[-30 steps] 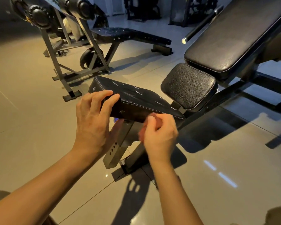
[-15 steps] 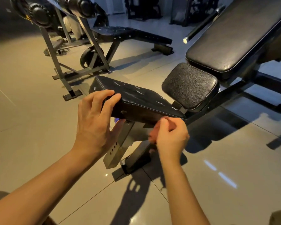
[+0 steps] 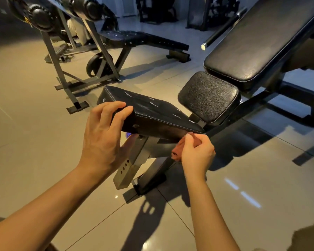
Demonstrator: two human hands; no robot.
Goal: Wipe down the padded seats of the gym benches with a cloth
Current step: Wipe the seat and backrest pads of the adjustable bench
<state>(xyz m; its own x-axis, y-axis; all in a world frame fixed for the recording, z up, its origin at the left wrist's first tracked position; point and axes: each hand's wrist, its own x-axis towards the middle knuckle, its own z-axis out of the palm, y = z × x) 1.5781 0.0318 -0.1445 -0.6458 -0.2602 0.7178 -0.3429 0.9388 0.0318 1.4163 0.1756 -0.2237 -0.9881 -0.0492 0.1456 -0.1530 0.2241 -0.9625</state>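
Glossy beige floor tiles point(image 3: 25, 124) spread across a dim gym, catching streaks of light and long shadows. Two benches are in view.

The nearer bench has three black pads:
- a tapered seat pad point(image 3: 161, 113) with pale scuff marks on top
- a small rounded pad point(image 3: 208, 96) just behind the seat pad
- a long back pad point(image 3: 257, 46) sloping up toward the upper right

A second bench point(image 3: 143, 39), flat and black, stands well behind. Beside it is a grey steel rack point(image 3: 62, 69) carrying two round black weights point(image 3: 38, 17) near its top. One dark bar point(image 3: 223, 29) with a pale end slants behind the long pad.

Two bare hands reach in from below. The left hand point(image 3: 105, 134) grasps the wide front end of the seat pad, with fingers curled over the top and the thumb underneath. The right hand point(image 3: 196, 153) is clenched round one bunched reddish cloth point(image 3: 176, 153). It holds the cloth against the lower side edge of the seat pad, near its narrow rear end. Under the seat, a grey metal post point(image 3: 125, 169) with a row of holes runs down to the floor.
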